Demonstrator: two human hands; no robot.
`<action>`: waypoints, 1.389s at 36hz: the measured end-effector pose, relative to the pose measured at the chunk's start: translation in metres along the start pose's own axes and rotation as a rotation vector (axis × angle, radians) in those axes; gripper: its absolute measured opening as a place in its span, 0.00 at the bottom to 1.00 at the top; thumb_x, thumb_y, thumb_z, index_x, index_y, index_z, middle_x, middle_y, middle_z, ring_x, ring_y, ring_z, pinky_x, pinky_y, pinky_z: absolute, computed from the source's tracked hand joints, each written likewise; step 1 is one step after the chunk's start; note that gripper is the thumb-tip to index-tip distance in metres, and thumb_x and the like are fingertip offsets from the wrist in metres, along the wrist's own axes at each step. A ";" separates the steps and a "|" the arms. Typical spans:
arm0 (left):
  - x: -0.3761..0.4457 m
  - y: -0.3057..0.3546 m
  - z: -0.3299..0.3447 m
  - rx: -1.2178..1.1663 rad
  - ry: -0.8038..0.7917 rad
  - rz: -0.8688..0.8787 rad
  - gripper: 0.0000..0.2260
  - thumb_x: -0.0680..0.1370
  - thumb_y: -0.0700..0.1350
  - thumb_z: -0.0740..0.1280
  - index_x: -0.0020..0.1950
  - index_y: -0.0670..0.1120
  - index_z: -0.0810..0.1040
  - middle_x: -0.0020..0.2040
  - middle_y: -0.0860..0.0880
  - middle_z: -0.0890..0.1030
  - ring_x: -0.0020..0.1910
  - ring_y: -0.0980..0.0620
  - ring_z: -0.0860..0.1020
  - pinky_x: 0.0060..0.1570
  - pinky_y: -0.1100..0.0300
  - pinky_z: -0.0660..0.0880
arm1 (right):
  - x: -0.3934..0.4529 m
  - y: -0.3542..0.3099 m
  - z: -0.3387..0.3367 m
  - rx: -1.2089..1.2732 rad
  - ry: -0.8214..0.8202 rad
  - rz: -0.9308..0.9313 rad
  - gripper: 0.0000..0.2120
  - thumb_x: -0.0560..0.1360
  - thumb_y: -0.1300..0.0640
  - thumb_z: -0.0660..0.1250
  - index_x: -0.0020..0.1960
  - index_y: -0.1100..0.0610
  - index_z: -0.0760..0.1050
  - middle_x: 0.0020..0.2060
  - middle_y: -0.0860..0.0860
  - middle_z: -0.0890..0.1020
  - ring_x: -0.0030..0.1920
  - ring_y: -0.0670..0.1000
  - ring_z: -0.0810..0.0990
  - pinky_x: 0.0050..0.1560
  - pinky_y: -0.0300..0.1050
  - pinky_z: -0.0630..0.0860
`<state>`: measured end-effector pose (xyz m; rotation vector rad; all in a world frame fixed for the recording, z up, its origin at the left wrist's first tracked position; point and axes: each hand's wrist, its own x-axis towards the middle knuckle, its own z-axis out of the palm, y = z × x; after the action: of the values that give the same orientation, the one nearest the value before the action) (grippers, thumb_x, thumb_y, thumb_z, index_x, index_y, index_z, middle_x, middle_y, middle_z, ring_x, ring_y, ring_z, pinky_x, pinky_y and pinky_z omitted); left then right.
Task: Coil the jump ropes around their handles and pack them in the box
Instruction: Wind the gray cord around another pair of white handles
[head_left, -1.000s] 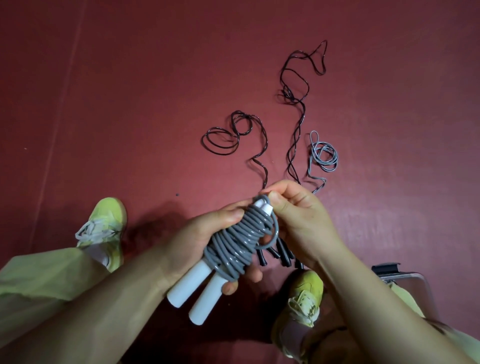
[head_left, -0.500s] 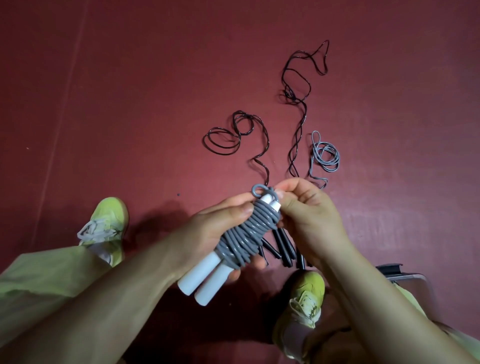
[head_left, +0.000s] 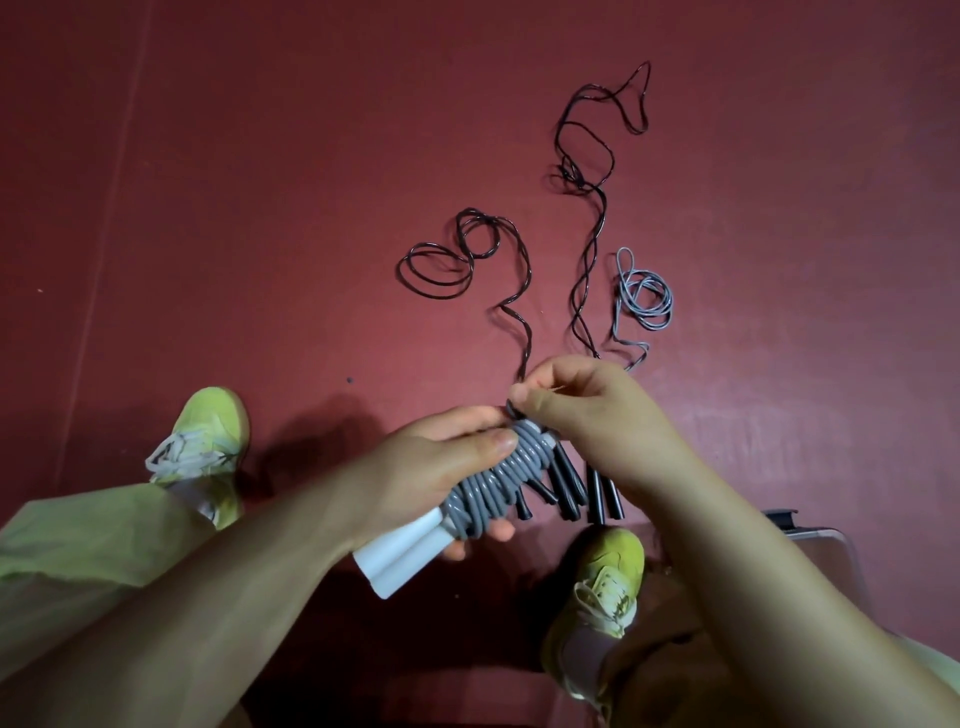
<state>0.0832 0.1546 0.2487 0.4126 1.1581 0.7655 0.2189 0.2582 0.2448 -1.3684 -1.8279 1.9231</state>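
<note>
A grey jump rope (head_left: 498, 483) is coiled many times around its two white handles (head_left: 400, 558). My left hand (head_left: 431, 467) grips this bundle around the coils, thumb on top. My right hand (head_left: 582, 410) pinches the rope's loose end at the top of the bundle. On the red floor beyond lie two loose black ropes (head_left: 519, 291) (head_left: 587, 171) and a thin grey rope (head_left: 644, 296). Their black handles (head_left: 571, 488) lie on the floor under my hands, partly hidden. A corner of the box (head_left: 810, 535) shows at the right edge, behind my right forearm.
My two yellow-green shoes (head_left: 208, 441) (head_left: 602, 587) stand on the red floor either side of the bundle, with green trouser legs (head_left: 78, 545) at the lower left. Wide bare floor stretches to the left and far side.
My right hand carried the grey rope's end loop from the side of the bundle up over the handle tips and now pinches it there. The bundle tilted flatter.
</note>
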 end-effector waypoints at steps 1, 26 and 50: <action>0.000 0.000 0.000 0.006 0.004 -0.007 0.19 0.66 0.55 0.65 0.57 0.55 0.75 0.42 0.47 0.84 0.38 0.44 0.83 0.24 0.60 0.75 | 0.001 0.002 0.001 -0.044 0.014 -0.030 0.10 0.75 0.56 0.70 0.35 0.54 0.76 0.29 0.49 0.76 0.32 0.46 0.72 0.38 0.43 0.70; 0.007 0.010 0.032 -0.099 0.151 0.156 0.09 0.80 0.47 0.60 0.55 0.47 0.77 0.42 0.43 0.82 0.31 0.48 0.80 0.24 0.62 0.75 | -0.040 -0.002 -0.011 0.199 0.314 0.041 0.11 0.78 0.46 0.63 0.48 0.53 0.78 0.40 0.42 0.80 0.45 0.44 0.77 0.55 0.48 0.74; 0.155 -0.010 0.273 0.784 -0.091 0.125 0.22 0.81 0.58 0.52 0.70 0.50 0.67 0.67 0.50 0.73 0.67 0.54 0.69 0.66 0.60 0.62 | -0.154 0.144 -0.174 0.646 0.630 0.098 0.14 0.78 0.45 0.63 0.48 0.55 0.79 0.39 0.50 0.84 0.38 0.47 0.80 0.44 0.46 0.75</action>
<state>0.3695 0.2838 0.2397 1.1673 1.3263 0.3624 0.4910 0.2458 0.2254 -1.5681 -0.7778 1.6242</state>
